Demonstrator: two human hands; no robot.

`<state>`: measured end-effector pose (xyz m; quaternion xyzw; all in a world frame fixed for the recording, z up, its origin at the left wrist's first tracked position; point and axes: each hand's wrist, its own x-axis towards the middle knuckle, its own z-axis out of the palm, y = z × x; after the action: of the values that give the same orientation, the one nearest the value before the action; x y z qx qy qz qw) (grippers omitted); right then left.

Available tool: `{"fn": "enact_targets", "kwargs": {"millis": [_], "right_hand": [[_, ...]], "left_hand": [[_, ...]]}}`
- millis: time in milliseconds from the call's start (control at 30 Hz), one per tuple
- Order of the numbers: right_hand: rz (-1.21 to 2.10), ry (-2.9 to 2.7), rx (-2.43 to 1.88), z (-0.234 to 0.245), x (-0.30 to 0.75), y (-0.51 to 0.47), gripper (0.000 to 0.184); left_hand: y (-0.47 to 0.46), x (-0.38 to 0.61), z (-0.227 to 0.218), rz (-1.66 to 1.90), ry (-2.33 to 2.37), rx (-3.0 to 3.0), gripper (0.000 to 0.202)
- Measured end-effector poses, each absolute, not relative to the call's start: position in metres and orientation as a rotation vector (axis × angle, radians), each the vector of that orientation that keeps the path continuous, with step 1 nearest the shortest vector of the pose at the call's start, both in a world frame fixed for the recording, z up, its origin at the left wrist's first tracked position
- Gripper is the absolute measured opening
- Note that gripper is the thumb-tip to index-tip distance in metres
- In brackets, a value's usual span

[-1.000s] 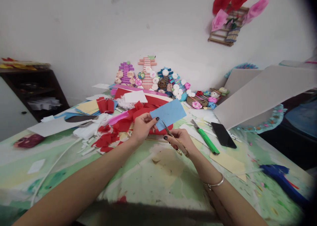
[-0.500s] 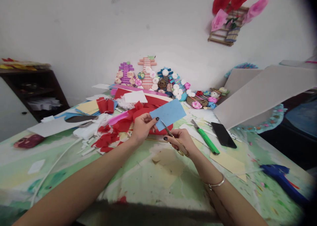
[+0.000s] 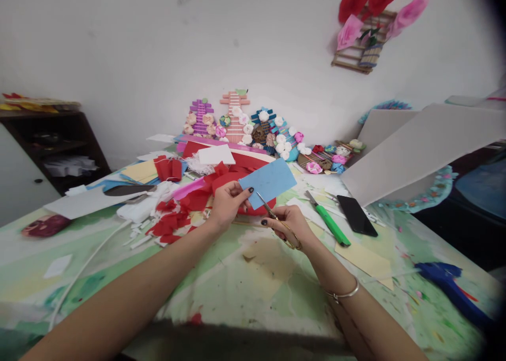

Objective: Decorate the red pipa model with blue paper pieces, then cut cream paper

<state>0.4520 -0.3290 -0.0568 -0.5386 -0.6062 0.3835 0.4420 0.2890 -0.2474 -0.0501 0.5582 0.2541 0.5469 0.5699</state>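
My left hand (image 3: 229,204) pinches the left end of a blue paper rectangle (image 3: 271,181), holding it tilted above the table. My right hand (image 3: 290,226) is closed round the gold handles of a pair of scissors (image 3: 271,209). The scissors' blades lie against the lower left part of the blue paper, close to my left thumb. Behind the paper is a heap of red paper (image 3: 217,184). To the right of my right hand lies a green utility knife (image 3: 332,225).
A black phone (image 3: 357,215) lies beside the knife. At the right is a blue glue gun (image 3: 450,287), below large grey boards (image 3: 427,145). Red and white scraps (image 3: 168,224) and a white cable (image 3: 90,263) lie left. Flower-decorated crafts (image 3: 236,116) stand along the wall.
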Motion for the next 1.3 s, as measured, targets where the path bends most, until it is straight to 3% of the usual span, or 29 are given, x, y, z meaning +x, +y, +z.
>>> {"fn": "enact_targets", "kwargs": {"millis": [767,1300], "right_hand": [[0.863,-1.603,-1.295,-0.050,0.458,-0.330,0.038],[0.864,-1.487,-1.218,-0.053,0.440,-0.331,0.046]], "left_hand": [[-0.248,0.285,-0.041,1.252,0.581,1.116,0.017],[-0.262,0.296,-0.047,1.155,0.489,0.911,0.025]]}}
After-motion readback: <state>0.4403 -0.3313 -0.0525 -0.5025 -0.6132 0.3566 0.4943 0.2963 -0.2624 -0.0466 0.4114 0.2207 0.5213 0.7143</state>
